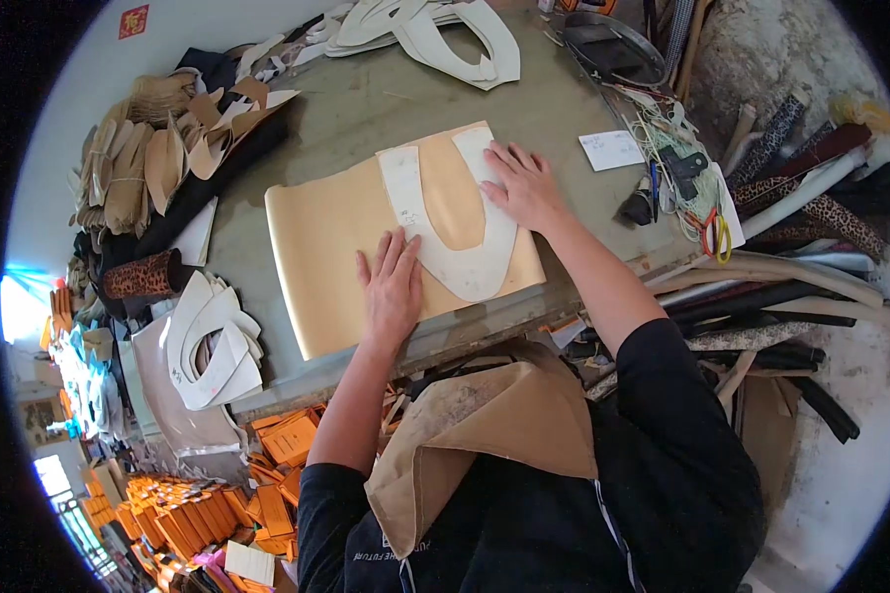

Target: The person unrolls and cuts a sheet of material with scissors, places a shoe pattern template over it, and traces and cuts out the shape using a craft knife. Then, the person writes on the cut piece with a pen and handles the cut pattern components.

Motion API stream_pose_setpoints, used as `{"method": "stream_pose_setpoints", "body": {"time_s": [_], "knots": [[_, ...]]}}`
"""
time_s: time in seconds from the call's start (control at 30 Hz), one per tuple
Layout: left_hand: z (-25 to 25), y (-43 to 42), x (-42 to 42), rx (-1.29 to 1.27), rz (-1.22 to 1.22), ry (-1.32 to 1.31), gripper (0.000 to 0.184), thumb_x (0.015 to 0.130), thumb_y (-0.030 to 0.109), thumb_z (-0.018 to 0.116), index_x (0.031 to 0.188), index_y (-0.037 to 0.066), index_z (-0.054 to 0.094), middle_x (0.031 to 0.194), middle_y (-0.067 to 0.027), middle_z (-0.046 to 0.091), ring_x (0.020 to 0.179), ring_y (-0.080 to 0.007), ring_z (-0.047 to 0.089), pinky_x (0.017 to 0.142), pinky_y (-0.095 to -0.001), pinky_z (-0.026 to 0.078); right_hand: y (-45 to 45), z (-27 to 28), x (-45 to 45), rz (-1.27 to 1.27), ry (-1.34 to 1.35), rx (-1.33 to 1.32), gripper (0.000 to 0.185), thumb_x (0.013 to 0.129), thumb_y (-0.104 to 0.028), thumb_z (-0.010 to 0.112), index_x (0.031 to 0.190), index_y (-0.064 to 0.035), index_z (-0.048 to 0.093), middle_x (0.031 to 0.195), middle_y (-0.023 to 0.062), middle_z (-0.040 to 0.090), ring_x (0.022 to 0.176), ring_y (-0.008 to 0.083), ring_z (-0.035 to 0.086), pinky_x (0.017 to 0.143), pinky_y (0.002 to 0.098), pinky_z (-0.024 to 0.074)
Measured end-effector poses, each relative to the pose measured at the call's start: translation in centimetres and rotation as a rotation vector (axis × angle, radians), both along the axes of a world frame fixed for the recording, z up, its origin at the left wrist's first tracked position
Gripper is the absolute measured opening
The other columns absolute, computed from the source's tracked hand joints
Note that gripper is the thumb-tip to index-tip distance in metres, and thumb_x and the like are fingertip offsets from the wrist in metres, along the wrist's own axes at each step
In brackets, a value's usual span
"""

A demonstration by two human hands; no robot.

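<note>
A white U-shaped pattern piece lies flat on a tan sheet of material, its two arms pointing away from me. My left hand rests with fingers extended at the pattern's left side, partly on the tan sheet. On the pattern's right arm lies my right hand, fingers spread and palm down. The sheet's left edge curls up a little. Neither hand grips anything.
White pattern pieces lie stacked at the table's far side and left front. Tan cut pieces are heaped at left. Scissors, a pen and tangled cords sit at the right edge. Material rolls lean beyond; orange pieces are piled below left.
</note>
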State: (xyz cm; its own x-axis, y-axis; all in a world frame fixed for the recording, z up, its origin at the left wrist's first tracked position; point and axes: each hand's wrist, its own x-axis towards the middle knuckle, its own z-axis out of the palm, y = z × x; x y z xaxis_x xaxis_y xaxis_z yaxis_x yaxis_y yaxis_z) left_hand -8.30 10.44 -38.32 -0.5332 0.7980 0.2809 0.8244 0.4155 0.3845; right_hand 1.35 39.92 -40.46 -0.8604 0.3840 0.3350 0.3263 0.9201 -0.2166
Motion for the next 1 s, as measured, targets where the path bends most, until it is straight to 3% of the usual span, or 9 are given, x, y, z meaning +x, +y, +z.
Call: {"method": "stream_pose_setpoints", "body": {"time_s": [0.33, 0.6, 1.0], "knots": [[0.39, 0.00, 0.09, 0.020, 0.004, 0.007, 0.039, 0.101, 0.014, 0.061, 0.140, 0.012, 0.062, 0.153, -0.0128, 0.054, 0.146, -0.0335, 0.045, 0.122, -0.0644, 0.019, -0.24, 0.22, 0.09, -0.015, -0.088, -0.049, 0.060, 0.104, -0.048, 0.052, 0.153, -0.0134, 0.048, 0.165, 0.0068, 0.039, 0.151, 0.0311, 0.036, 0.121, 0.0565, 0.0266], [0.28, -0.10, 0.00, 0.031, 0.005, 0.004, 0.040, 0.100, 0.014, 0.061, 0.140, 0.012, 0.062, 0.152, -0.0135, 0.054, 0.145, -0.0343, 0.046, 0.122, -0.0645, 0.019, -0.16, -0.06, 0.01, -0.011, -0.035, 0.024, 0.061, 0.102, -0.049, 0.054, 0.152, -0.0136, 0.049, 0.161, 0.0116, 0.043, 0.149, 0.0292, 0.037, 0.119, 0.0563, 0.0293], [0.42, 0.14, -0.03, 0.015, -0.001, 0.005, 0.039, 0.100, 0.015, 0.060, 0.140, 0.012, 0.062, 0.153, -0.0135, 0.053, 0.146, -0.0330, 0.045, 0.123, -0.0633, 0.018, 0.24, -0.31, -0.21, -0.023, -0.003, -0.086, 0.060, 0.099, -0.046, 0.060, 0.149, -0.0133, 0.053, 0.162, 0.0101, 0.043, 0.148, 0.0288, 0.038, 0.119, 0.0566, 0.0270]]}}
